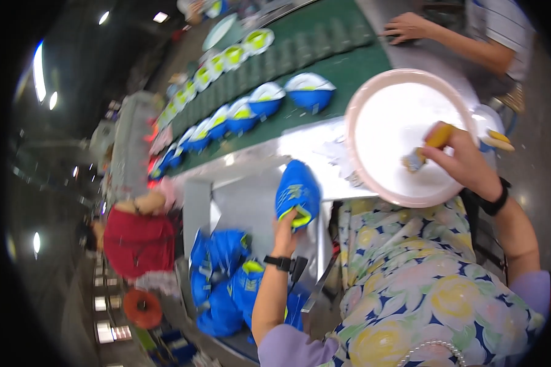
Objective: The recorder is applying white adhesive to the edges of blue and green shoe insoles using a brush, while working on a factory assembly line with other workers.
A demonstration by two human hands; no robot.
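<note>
My left hand (286, 231) is closed on a blue shoe upper (297, 185) with a lime-green lining, its fingers partly inside the opening. The upper is held up over the near edge of the metal table, above a grey bin. In my right hand (465, 160) is a brush (415, 161) with a yellow handle, gripped between thumb and fingers. Its bristle end hangs over a wide pink-rimmed basin (355, 116) whose inside looks white. Whether the bristles touch anything in the basin I cannot tell.
Several blue uppers (229, 303) lie heaped in the grey bin (196, 205). A green conveyor (349, 61) carries rows of blue-and-white shoe pieces (311, 92). A co-worker's hand (407, 28) rests at the far right. Another person in red (139, 241) works at the left.
</note>
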